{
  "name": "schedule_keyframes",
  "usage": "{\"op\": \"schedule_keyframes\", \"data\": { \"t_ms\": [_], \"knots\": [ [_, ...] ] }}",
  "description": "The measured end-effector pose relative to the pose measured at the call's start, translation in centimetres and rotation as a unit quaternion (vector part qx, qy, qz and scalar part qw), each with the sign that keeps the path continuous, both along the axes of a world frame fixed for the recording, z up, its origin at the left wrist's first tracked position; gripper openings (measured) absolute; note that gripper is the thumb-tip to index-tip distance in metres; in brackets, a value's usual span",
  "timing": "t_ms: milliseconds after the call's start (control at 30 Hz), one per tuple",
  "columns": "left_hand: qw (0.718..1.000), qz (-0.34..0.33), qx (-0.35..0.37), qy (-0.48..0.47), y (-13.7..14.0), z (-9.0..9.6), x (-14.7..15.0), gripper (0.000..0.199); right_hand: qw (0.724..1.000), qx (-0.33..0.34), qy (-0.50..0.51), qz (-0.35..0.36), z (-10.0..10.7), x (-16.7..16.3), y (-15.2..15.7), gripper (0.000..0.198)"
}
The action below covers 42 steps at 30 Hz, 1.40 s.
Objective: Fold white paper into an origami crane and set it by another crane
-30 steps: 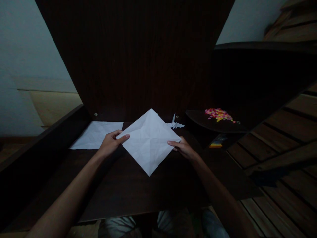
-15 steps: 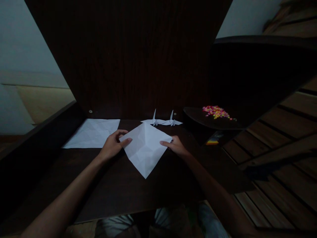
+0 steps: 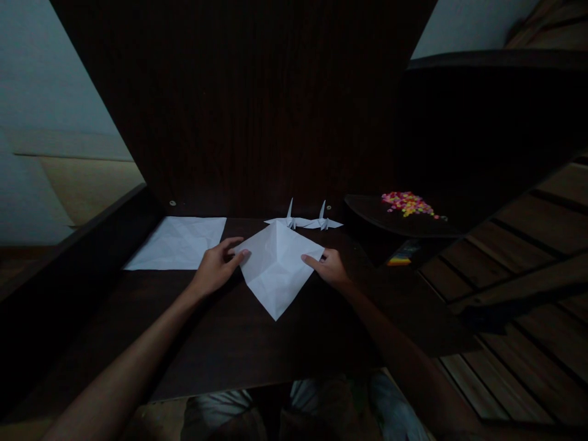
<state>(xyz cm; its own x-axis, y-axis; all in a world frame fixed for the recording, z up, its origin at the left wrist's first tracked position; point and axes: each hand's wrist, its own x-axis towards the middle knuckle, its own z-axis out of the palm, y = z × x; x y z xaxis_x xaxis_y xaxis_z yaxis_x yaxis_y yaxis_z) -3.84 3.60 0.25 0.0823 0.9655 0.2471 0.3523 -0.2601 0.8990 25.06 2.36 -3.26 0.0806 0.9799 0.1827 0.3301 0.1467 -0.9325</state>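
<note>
A creased white sheet of paper (image 3: 277, 269) is held up over the dark desk, turned like a diamond with one corner toward me. My left hand (image 3: 219, 264) pinches its left corner between thumb and fingers. At the opposite corner, my right hand (image 3: 327, 266) grips the paper with the thumb on top and the fingers behind. Just beyond the far corner stand two folded white paper cranes, a left crane (image 3: 290, 220) and a right crane (image 3: 324, 222). Another creased white sheet (image 3: 177, 244) lies flat beyond my left hand.
On a rounded dark shelf (image 3: 362, 214) at the right lies a heap of small colourful pieces (image 3: 408, 203). A colourful packet (image 3: 399, 254) sits below that shelf. A dark side board (image 3: 78, 245) borders the desk (image 3: 215, 343) on the left, and a tall dark panel (image 3: 248, 110) rises behind.
The view has shifted slightly. Both hands still hold the diamond-turned sheet, and its near corner appears a little higher, with the centre crease showing more sharply.
</note>
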Motion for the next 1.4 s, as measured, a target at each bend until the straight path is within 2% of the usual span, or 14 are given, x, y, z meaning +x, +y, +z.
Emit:
{"op": "schedule_keyframes", "data": {
  "t_ms": [100, 367, 500, 633, 733, 833, 900, 1033, 1133, 1233, 1400],
  "knots": [
    [1.000, 0.003, -0.026, -0.014, 0.1, -0.1, -0.1, 0.036, 1.000, 0.003, -0.007, -0.008, -0.2, 0.2, 0.2, 0.027],
    [0.997, 0.014, -0.019, 0.071, -0.2, 0.6, -0.3, 0.054, 0.999, 0.031, -0.032, 0.003, -0.9, 0.2, 0.5, 0.024],
    [0.997, -0.023, -0.006, 0.072, -0.4, 0.6, -0.2, 0.058, 0.995, 0.059, -0.075, 0.011, -0.7, 0.2, 0.4, 0.023],
    [0.994, -0.086, -0.023, 0.059, -0.7, 0.5, 0.0, 0.066, 0.987, 0.098, -0.126, 0.017, 0.4, -0.2, -0.3, 0.021],
    [0.988, -0.131, -0.040, 0.071, -0.8, 0.5, 0.1, 0.056, 0.978, 0.129, -0.161, 0.023, 1.0, -0.5, -0.6, 0.021],
    [0.971, -0.195, -0.035, 0.136, -0.8, 0.6, 0.0, 0.036, 0.969, 0.155, -0.189, 0.027, 1.1, -0.7, -0.8, 0.023],
    [0.955, -0.240, -0.025, 0.173, -0.8, 0.5, -0.1, 0.030, 0.965, 0.167, -0.200, 0.031, 1.1, -0.7, -0.8, 0.026],
    [0.920, -0.320, 0.012, 0.228, -0.7, 0.0, -0.3, 0.032, 0.959, 0.180, -0.215, 0.048, 1.1, -0.8, -1.0, 0.032],
    [0.888, -0.369, 0.050, 0.269, -0.9, 0.0, -0.1, 0.045, 0.960, 0.176, -0.211, 0.058, 1.1, -0.9, -1.1, 0.030],
    [0.865, -0.387, 0.070, 0.311, -1.1, 0.2, 0.1, 0.051, 0.963, 0.167, -0.201, 0.071, 0.9, -0.8, -1.1, 0.026],
    [0.856, -0.352, 0.079, 0.370, -0.9, -0.4, 0.0, 0.049, 0.947, 0.169, -0.245, 0.120, 0.7, -0.8, -0.9, 0.019]
  ]
}}
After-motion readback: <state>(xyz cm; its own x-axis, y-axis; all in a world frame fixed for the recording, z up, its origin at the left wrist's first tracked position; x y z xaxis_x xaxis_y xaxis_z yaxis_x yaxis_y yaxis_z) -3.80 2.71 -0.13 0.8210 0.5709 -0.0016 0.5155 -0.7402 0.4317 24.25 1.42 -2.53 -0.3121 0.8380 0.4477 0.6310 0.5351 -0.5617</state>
